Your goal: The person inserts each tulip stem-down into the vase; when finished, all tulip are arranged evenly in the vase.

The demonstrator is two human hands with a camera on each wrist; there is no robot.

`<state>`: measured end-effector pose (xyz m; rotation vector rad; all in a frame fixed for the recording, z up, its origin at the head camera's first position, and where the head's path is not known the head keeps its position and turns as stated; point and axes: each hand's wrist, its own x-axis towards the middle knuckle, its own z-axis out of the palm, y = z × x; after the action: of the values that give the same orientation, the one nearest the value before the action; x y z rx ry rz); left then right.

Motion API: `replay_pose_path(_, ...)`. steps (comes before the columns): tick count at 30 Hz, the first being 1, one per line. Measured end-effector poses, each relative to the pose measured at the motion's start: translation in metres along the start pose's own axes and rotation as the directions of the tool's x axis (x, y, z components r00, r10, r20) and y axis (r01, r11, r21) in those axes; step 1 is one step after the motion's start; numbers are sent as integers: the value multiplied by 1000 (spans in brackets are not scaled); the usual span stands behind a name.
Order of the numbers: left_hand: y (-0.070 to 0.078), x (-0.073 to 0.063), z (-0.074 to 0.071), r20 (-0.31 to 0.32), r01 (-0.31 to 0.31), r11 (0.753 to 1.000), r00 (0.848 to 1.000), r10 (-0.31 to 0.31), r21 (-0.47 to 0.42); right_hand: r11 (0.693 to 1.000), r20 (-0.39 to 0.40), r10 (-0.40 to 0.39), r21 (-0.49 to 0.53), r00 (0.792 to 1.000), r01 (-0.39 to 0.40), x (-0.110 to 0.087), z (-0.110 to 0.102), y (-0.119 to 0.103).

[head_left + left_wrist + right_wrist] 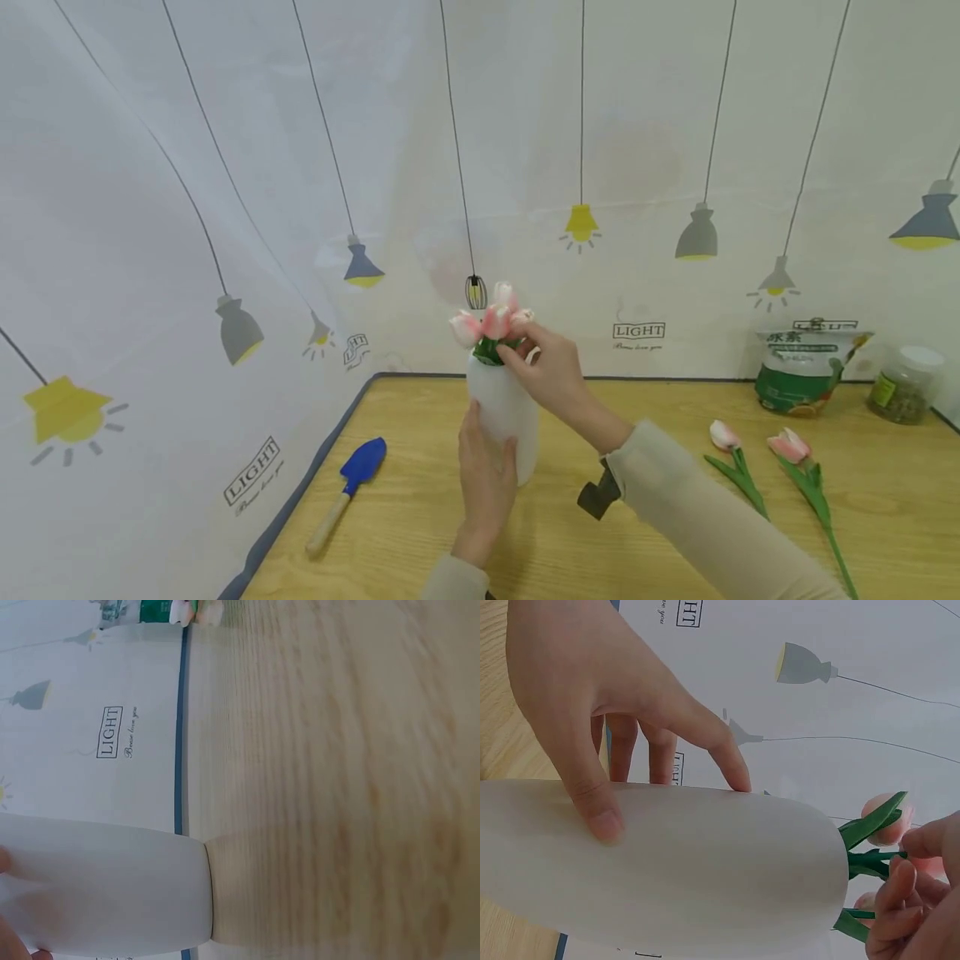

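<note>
A tall white vase [504, 408] stands on the wooden table with several pink-and-white tulips [495, 322] in its mouth. My left hand [486, 475] holds the vase low on its side; the right wrist view shows the thumb and fingers spread around its wall. At the rim, my right hand [553, 371] pinches a green tulip stem [889, 856] between thumb and forefinger. Green leaves [874, 823] stick out of the opening beside it. In the left wrist view the vase's base [191, 892] meets the table, and only bits of fingers show.
Two loose tulips [797, 450] lie on the table at the right. Behind them stand a green-and-white pouch [798, 375] and a lidded clear jar [903, 387]. A blue trowel [363, 462] with a wooden handle lies at the left. A lamp-printed sheet [637, 283] hangs behind.
</note>
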<state>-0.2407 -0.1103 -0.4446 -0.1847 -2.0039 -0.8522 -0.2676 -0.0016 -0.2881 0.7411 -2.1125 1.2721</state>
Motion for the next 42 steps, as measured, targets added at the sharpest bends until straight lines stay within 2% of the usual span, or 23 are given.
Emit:
replay_pose_path(5,2,-2,-1,33,40,999,999,-40,-15,999,47,45,19,998,-46,-2,3,4)
replay_pose_path(12,1,0,0,31,44,999,999,-45,23,997,130,75,15,989,-78,-13,-9,13)
replay_pose_path(19,4,4,3,55,54,997,997,-57,50,983,146,145,95,979,-159,-44,-55,54)
replay_pose_path(23,6,3,3,58,74,997,995,-75,31,971,146,235,14,961,-239,-66,-90,85)
replay_pose_path(25,6,1,2,52,103,994,993,-104,23,953,171,302,-73,938,-293,-78,-110,107)
replay_pose_path(27,7,0,2,46,125,992,991,-125,10,918,202,386,-177,900,-354,-91,-132,130)
replay_pose_path(29,7,0,-1,31,132,991,991,-132,-2,878,226,446,-299,866,-374,-102,-151,155)
replay_pose_path(32,4,0,-2,22,102,995,995,-102,-8,813,262,507,-461,821,-354,-119,-176,182)
replay_pose_path(34,4,1,-2,18,90,996,996,-90,-11,786,298,523,-530,799,-317,-131,-188,196)
replay_pose_path(38,5,2,-1,28,107,994,994,-106,-22,788,402,576,-503,712,-354,-152,-197,212)
replay_pose_path(40,6,1,-1,39,120,992,992,-119,-29,790,427,597,-462,679,-404,-160,-197,216)
replay_pose_path(41,7,1,-1,42,125,992,991,-124,-31,785,427,608,-446,669,-429,-163,-197,217)
replay_pose_path(42,7,0,-1,45,127,991,991,-126,-33,786,427,609,-437,668,-437,-166,-196,217)
